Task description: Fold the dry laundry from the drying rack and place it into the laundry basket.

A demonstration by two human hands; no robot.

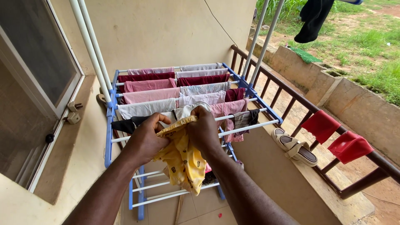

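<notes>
My left hand (145,137) and my right hand (203,131) both grip the top edge of a small yellow patterned garment (183,160), which hangs down between them. I hold it just above the near rails of a blue and white drying rack (109,125). The rack's upper rails carry several pink, maroon and white clothes (166,89). A dark garment (125,125) hangs on a rail beside my left hand.
A brown wooden balcony railing (291,93) runs along the right, with two red cloths (335,135) draped on it. A pair of sandals (293,146) rests on the ledge. A window (37,54) is at left. A black garment (313,18) hangs overhead.
</notes>
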